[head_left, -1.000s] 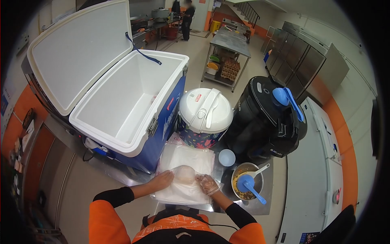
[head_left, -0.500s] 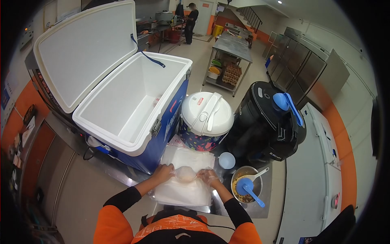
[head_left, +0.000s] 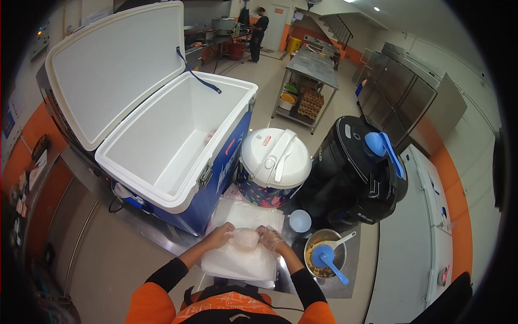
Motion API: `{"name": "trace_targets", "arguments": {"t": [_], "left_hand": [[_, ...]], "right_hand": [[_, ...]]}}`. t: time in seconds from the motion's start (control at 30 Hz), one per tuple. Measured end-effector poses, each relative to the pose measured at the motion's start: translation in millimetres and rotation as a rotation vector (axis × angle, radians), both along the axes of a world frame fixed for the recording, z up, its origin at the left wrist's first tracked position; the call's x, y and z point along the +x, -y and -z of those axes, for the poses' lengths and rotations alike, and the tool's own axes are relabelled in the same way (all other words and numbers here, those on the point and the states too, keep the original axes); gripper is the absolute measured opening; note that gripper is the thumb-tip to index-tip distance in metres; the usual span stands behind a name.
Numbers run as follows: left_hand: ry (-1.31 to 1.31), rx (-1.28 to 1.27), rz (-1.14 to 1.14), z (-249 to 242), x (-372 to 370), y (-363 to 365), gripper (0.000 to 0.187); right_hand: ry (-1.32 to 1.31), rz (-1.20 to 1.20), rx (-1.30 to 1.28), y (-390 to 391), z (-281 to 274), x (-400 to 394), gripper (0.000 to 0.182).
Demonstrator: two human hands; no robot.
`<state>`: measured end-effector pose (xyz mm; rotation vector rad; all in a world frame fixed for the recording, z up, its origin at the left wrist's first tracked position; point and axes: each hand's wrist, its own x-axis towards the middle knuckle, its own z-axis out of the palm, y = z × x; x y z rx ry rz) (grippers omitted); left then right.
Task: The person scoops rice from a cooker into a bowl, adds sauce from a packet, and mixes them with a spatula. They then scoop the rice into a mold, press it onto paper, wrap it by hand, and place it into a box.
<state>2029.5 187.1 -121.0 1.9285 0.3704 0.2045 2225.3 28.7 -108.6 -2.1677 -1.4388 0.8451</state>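
Observation:
A pale, rounded bundle in a thin translucent wrap (head_left: 245, 239) sits on a stack of white paper sheets (head_left: 237, 264). My left hand (head_left: 220, 236) is closed at the bundle's left side, its fingers pinching the wrap. At the opposite side, my right hand (head_left: 271, 238), in a clear plastic glove, also has its fingers closed on the wrap. What is inside the bundle cannot be made out. To the right are a light blue bowl (head_left: 300, 221) and a steel bowl (head_left: 311, 254) of yellowish and brown food, with a blue ladle (head_left: 324, 256) and a white spoon (head_left: 345, 239) in it.
An open blue cooler (head_left: 226, 156) stands at left, beside a white-lidded rice cooker (head_left: 275, 162). A large black container (head_left: 345, 167) carries another blue ladle (head_left: 376, 144). Farther back are a steel table (head_left: 311, 60) with egg trays (head_left: 311, 103) beneath and a person (head_left: 259, 35).
Both hands have drawn closer around the bundle, the right one shifting left. The bundle looks rounder and more gathered. The camera view has shifted slightly.

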Motion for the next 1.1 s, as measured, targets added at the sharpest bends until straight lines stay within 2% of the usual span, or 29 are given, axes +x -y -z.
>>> {"name": "trace_targets", "arguments": {"t": [0.07,0.1,0.13,0.2,0.27,0.33,0.47,0.5,0.57,0.6,0.67,0.7,0.73,0.8,0.83,0.93,0.97,1.03,1.1], "left_hand": [[0.021,-0.040,0.035,10.2,5.6,-7.1,0.026],[0.039,-0.080,0.077,11.5,9.4,-13.7,0.031],[0.062,-0.070,0.028,2.1,12.1,-16.9,0.031],[-0.049,-0.489,0.131,-37.1,8.1,-7.4,0.038],[-0.001,-0.716,0.128,-69.4,-5.1,13.4,0.042],[0.180,-1.037,0.126,-88.7,-27.2,43.7,0.047],[0.472,-1.351,0.035,-75.9,-92.2,90.9,0.055],[0.494,-1.337,-0.024,-71.0,-114.8,100.9,0.055],[0.756,-1.529,-0.174,-64.4,-162.5,123.2,0.058],[0.788,-1.519,-0.207,-63.4,-186.4,131.0,0.058],[1.079,-1.482,-0.315,-59.9,-235.9,139.9,0.060],[1.305,-1.491,-0.153,-51.9,-261.0,137.3,0.059],[1.327,-1.463,-0.175,-51.9,-288.6,134.4,0.059],[1.283,-1.268,-0.509,-61.7,-352.4,123.5,0.062],[1.275,-1.223,-0.597,-58.2,-386.4,116.9,0.061],[1.289,-1.002,-0.712,-76.4,-486.8,88.3,0.057],[1.302,-0.981,-0.724,-82.1,-515.8,78.2,0.057],[1.223,-0.895,-0.921,-98.5,-578.2,60.4,0.055],[1.256,-0.856,-0.977,-114.7,-629.1,39.0,0.052]], "right_hand": [[-0.110,-0.160,0.075,6.9,31.6,15.0,0.031],[-0.277,-0.063,0.141,15.7,24.2,16.5,0.030],[-0.442,0.019,0.197,27.8,10.2,16.3,0.029],[-0.966,0.123,0.341,41.0,-38.3,7.7,0.031],[-0.918,0.194,0.276,52.7,-78.4,-3.6,0.032],[-1.019,0.075,0.303,56.9,-75.9,-4.5,0.034],[-1.173,-0.187,0.165,-38.6,-57.5,-60.0,0.034],[-1.220,-0.222,0.132,-53.3,-52.3,-86.3,0.034],[-1.297,-0.269,0.062,-71.1,-45.7,-139.4,0.034],[-1.323,-0.287,0.027,-77.8,-43.9,-164.2,0.034],[-1.369,-0.319,-0.030,-91.1,-43.7,-217.3,0.034],[-1.394,-0.337,-0.056,-99.4,-43.3,-248.0,0.034],[-1.421,-0.356,-0.080,-108.6,-42.8,-280.1,0.034],[-1.479,-0.394,-0.117,-130.3,-42.0,-352.5,0.034],[-1.510,-0.411,-0.133,-141.8,-42.0,-390.7,0.034],[-1.603,-0.447,-0.169,-176.5,-49.7,-506.9,0.035],[-1.625,-0.456,-0.187,-188.9,-53.6,-538.6,0.035],[-1.680,-0.460,-0.225,-211.9,-65.6,-603.8,0.035],[-1.743,-0.442,-0.268,-226.3,-75.3,-662.3,0.035]]}}
